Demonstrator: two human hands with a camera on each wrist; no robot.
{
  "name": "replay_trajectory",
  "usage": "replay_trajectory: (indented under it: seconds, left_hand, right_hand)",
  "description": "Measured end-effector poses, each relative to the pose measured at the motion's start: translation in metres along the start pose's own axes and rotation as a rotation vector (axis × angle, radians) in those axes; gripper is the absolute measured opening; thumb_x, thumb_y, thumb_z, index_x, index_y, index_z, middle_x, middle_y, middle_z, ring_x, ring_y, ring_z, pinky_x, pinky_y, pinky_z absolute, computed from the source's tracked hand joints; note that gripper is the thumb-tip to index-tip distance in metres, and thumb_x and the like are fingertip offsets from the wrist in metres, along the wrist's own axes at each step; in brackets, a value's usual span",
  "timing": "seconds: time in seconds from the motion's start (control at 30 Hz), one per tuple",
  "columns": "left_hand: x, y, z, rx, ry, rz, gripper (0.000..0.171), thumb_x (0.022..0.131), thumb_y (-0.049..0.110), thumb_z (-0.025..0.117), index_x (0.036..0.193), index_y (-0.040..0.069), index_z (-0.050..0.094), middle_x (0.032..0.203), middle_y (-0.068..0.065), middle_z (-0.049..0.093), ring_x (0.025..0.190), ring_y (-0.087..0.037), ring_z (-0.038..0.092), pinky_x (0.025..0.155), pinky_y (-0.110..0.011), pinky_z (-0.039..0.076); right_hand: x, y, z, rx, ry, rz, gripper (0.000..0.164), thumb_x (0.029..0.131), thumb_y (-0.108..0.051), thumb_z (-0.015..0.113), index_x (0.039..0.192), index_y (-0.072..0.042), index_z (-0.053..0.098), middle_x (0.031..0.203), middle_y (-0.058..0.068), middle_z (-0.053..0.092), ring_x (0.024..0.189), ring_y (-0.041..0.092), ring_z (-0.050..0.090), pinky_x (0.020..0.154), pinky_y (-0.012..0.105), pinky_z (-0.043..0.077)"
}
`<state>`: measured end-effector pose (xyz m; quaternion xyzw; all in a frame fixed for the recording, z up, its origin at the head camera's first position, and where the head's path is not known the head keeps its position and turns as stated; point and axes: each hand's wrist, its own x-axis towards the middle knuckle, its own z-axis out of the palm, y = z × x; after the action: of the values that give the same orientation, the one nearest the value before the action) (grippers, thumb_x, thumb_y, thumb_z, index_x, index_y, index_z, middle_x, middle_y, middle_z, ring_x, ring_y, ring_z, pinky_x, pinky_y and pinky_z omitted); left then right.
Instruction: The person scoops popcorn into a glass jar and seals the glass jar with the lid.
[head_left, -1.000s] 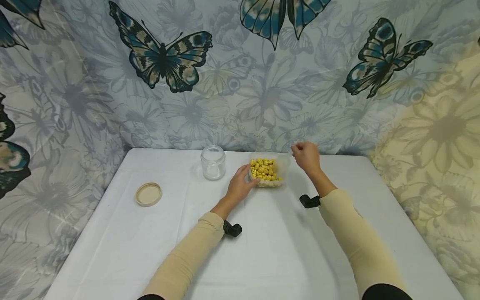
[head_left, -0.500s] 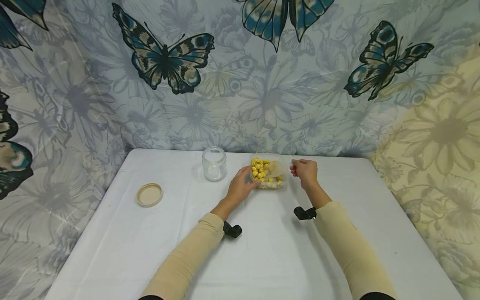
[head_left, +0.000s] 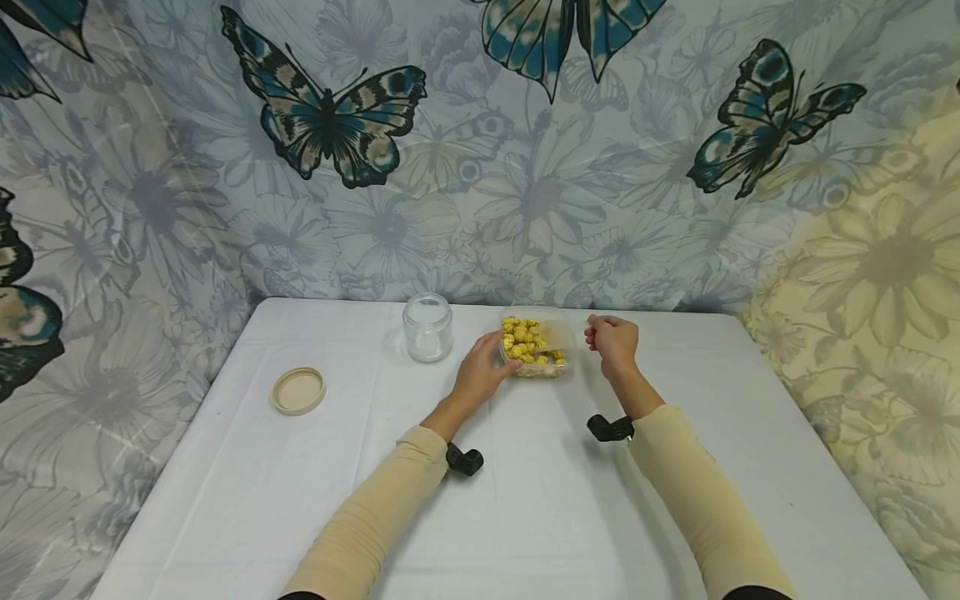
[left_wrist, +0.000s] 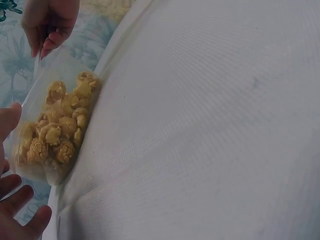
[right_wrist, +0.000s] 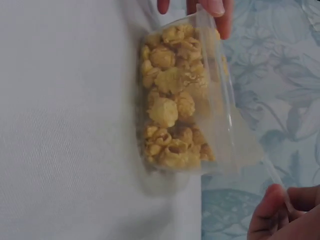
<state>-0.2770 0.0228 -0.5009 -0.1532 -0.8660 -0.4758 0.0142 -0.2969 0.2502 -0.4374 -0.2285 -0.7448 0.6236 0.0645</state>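
Caramel-coated popcorn [head_left: 519, 337] fills much of a clear plastic container [head_left: 567, 360] near the table's back edge. My left hand [head_left: 480, 371] holds the container's left side, with fingers [left_wrist: 19, 200] spread about it in the left wrist view. My right hand [head_left: 613, 342], just right of the container, pinches the thin handle of a translucent scoop [right_wrist: 250, 147]. The scoop's wide end reaches into the container over the popcorn, and its tip is hard to make out through the plastic.
An uncapped clear jar [head_left: 427, 329] stands left of the container, close to the back edge. A beige ring-rimmed lid [head_left: 297, 391] lies farther left on the white-covered table [head_left: 525, 517]. Butterfly-patterned fabric [head_left: 465, 208] hangs right behind.
My right hand has come down and nearer to me, then shifted slightly right, and the scoop's end now sits lower among the popcorn. The left hand stays at the container.
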Motion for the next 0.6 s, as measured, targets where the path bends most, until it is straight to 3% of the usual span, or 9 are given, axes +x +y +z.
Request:
replay_trajectory:
  seconds: [0.1, 0.27, 0.43, 0.6]
  left_hand:
    - [0.0005, 0.0000, -0.0004, 0.013, -0.003, -0.005, 0.070, 0.092, 0.038, 0.067, 0.148, 0.007, 0.040, 0.153, -0.015, 0.040, 0.141, -0.032, 0.040, 0.115, -0.047, 0.036]
    - [0.0003, 0.0001, -0.0007, 0.008, -0.004, -0.006, 0.069, 0.092, 0.038, 0.067, 0.148, 0.007, 0.041, 0.152, -0.014, 0.041, 0.141, -0.031, 0.040, 0.115, -0.046, 0.036]
    - [-0.0002, 0.0004, -0.0005, -0.004, -0.002, 0.003, 0.069, 0.092, 0.037, 0.067, 0.148, 0.006, 0.041, 0.152, -0.016, 0.041, 0.141, -0.031, 0.040, 0.115, -0.047, 0.036]
    - [-0.0001, 0.0006, -0.0003, 0.001, 0.002, 0.003, 0.068, 0.092, 0.037, 0.067, 0.147, 0.007, 0.042, 0.151, -0.015, 0.042, 0.140, -0.031, 0.041, 0.114, -0.047, 0.037]
  right_hand:
    - [0.0018, -0.0007, 0.0007, -0.037, -0.051, -0.013, 0.035, 0.100, -0.016, 0.054, 0.123, 0.008, 0.061, 0.061, -0.009, 0.058, 0.054, 0.001, 0.055, 0.053, 0.015, 0.049]
    - [0.0080, 0.0043, 0.0051, -0.056, -0.113, 0.081, 0.035, 0.100, -0.018, 0.054, 0.124, 0.006, 0.060, 0.065, -0.007, 0.058, 0.056, 0.003, 0.055, 0.056, 0.017, 0.049]
    - [0.0092, 0.0076, 0.0078, 0.023, -0.077, 0.186, 0.032, 0.100, -0.017, 0.053, 0.123, 0.005, 0.059, 0.062, -0.006, 0.057, 0.053, 0.004, 0.052, 0.053, 0.017, 0.047]
    - [0.0070, 0.0071, 0.0080, 0.086, 0.010, 0.199, 0.022, 0.100, -0.017, 0.051, 0.110, 0.001, 0.060, 0.058, -0.007, 0.053, 0.051, 0.004, 0.048, 0.048, 0.017, 0.043]
